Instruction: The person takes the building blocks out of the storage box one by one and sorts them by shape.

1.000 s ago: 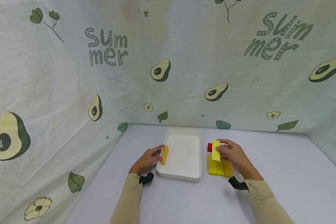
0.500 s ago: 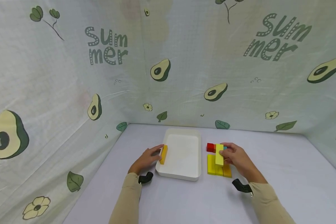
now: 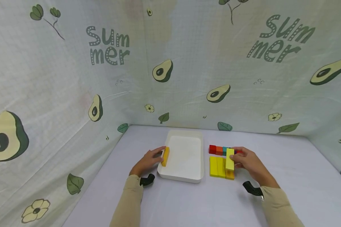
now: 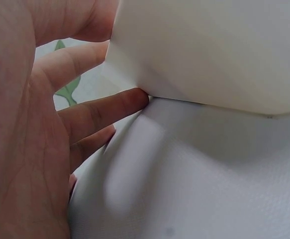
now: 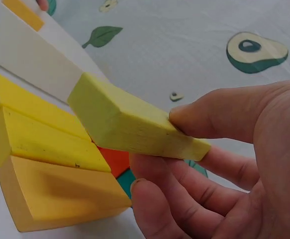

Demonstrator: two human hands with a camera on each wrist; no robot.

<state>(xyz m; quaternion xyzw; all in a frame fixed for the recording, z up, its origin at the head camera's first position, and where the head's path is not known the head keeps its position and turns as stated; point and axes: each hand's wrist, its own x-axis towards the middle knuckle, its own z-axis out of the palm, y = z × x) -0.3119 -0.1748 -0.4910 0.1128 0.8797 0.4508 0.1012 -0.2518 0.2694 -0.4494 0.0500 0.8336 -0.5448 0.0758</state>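
Observation:
A white rectangular tray (image 3: 186, 154) lies on the table. My left hand (image 3: 147, 161) is at its left rim, thumb and fingers at the two ends of an orange-yellow block (image 3: 165, 157) along that side. In the left wrist view, fingertips (image 4: 137, 98) touch the tray's outer wall; the block is hidden there. My right hand (image 3: 250, 162) pinches a pale yellow wooden block (image 5: 135, 117) between thumb and fingers, tilted above the table. Beneath it, three blocks lie side by side: two yellow blocks (image 5: 50, 142) and one orange-yellow block (image 5: 65, 191).
Behind the yellow blocks runs a row of coloured blocks, with a red block (image 3: 212, 149), an orange block (image 3: 219, 150) and a teal block (image 3: 224, 151) at its left; my right hand covers part of it. A printed cloth (image 3: 187, 63) hangs behind the table.
My right hand has moved right and slightly nearer with the pale yellow block, uncovering more of the coloured row and the left yellow blocks. The left hand stays at the tray.

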